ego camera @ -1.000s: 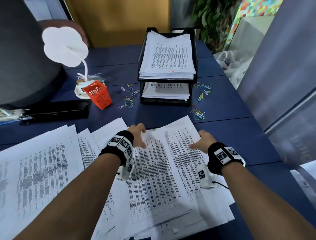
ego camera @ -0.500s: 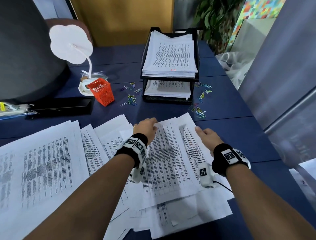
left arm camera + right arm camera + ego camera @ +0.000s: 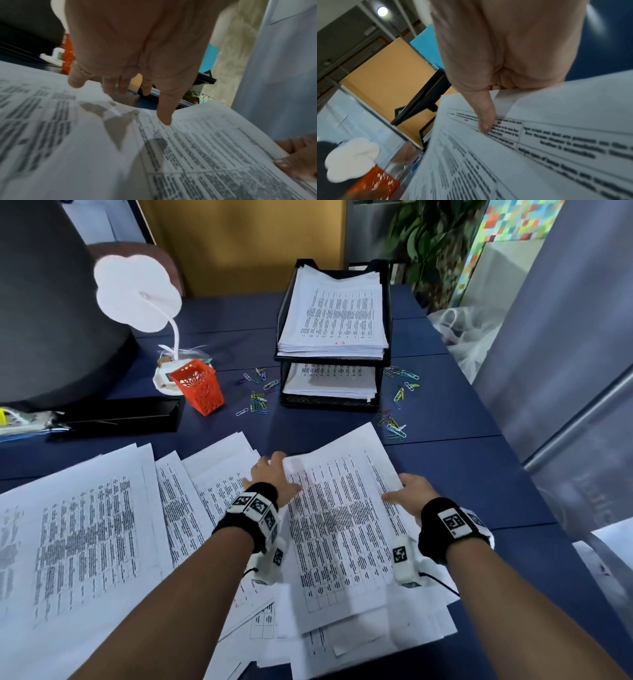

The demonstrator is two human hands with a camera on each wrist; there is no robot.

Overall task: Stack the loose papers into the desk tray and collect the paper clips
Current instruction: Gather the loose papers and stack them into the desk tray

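A stack of printed sheets (image 3: 342, 529) lies slanted on the blue desk, its far edge slightly raised. My left hand (image 3: 274, 470) grips its left far corner, thumb (image 3: 164, 119) on top and fingers over the edge. At the right edge, my right hand (image 3: 404, 491) pinches the stack, thumb (image 3: 485, 123) on the print and fingers underneath. More loose sheets (image 3: 85, 525) are spread to the left. The black two-tier desk tray (image 3: 284, 313) stands beyond, paper in both tiers. Coloured paper clips (image 3: 257, 402) lie left of the tray, with more clips (image 3: 394, 426) to its right.
An orange mesh basket (image 3: 200, 386) stands left of the clips, in front of a white cloud-shaped lamp (image 3: 137, 292). A long black box (image 3: 123, 416) lies at the left. A clear plastic bag (image 3: 462, 337) sits at the desk's right edge.
Both hands went from lying on top of the sheets to gripping the stack's two sides. The top sheets have been drawn together and their far edge has come up.
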